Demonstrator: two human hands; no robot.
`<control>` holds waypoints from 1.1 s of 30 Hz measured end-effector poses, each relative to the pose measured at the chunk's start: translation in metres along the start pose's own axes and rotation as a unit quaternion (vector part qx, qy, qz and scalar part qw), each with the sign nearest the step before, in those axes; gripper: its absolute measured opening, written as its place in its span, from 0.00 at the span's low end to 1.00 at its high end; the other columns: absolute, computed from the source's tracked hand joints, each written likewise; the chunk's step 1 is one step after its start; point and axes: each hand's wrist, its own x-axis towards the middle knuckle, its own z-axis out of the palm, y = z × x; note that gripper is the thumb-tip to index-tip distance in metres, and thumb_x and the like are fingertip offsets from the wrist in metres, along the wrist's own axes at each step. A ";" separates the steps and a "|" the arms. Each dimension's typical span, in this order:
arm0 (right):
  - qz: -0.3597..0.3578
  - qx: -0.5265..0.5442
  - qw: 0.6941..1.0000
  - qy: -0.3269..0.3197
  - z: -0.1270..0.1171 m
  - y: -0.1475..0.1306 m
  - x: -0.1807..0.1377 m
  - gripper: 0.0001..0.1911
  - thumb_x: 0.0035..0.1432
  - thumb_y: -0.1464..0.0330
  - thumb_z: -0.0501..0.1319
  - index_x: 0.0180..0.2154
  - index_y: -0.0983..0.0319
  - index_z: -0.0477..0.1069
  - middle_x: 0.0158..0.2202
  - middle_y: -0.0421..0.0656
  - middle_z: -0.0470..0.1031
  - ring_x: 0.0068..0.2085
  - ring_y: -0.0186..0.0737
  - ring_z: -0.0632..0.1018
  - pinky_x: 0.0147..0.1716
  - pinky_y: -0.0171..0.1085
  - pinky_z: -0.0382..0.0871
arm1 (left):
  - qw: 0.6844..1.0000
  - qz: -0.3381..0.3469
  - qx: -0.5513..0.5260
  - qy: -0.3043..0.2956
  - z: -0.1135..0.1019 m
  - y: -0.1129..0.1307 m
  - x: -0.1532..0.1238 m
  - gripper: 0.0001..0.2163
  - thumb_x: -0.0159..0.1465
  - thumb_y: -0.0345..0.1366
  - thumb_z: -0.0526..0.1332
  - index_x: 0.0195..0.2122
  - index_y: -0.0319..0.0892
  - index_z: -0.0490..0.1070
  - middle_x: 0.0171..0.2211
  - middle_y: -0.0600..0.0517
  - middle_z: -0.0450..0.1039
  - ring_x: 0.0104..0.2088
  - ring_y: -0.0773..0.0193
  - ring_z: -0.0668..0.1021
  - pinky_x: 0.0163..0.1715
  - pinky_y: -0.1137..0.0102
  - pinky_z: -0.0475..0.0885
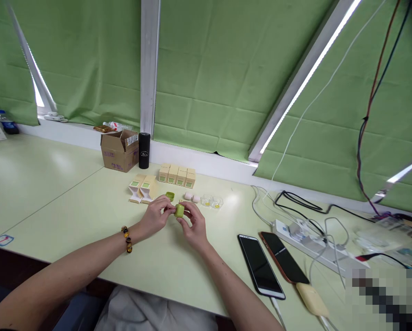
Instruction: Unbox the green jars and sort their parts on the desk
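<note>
A small rounded green case [179, 211] is held just above the table, between my two hands. My right hand [194, 225] grips it from the right between thumb and fingers. From the left, my left hand [156, 216] pinches at its edge with thumb and fingertips. Just behind them lies a hollow green piece [170, 196]. Two pale pink pieces [188, 196] sit behind my right hand, beside clear plastic packaging [211, 202] with yellow spots. Opened small cartons [146, 187] lie behind my left hand, and a row of several closed small boxes [177, 175] stands farther back.
A cardboard box [118, 154] and a black bottle [144, 151] stand at the back left. Two phones [262, 266] lie on the right, with a cream-coloured block [312, 299] on a cable. Behind them is a white power strip [309, 243] with tangled cables.
</note>
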 end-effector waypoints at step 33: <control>-0.003 -0.040 0.998 0.050 0.002 -0.004 0.003 0.27 0.62 0.69 0.66 0.62 0.53 0.67 0.58 0.49 0.75 0.60 0.51 0.76 0.63 0.56 0.72 | 0.995 0.000 0.065 -0.081 -0.006 0.002 0.001 0.21 0.70 0.38 0.65 0.64 0.51 0.69 0.57 0.43 0.74 0.63 0.48 0.65 0.63 0.44 0.66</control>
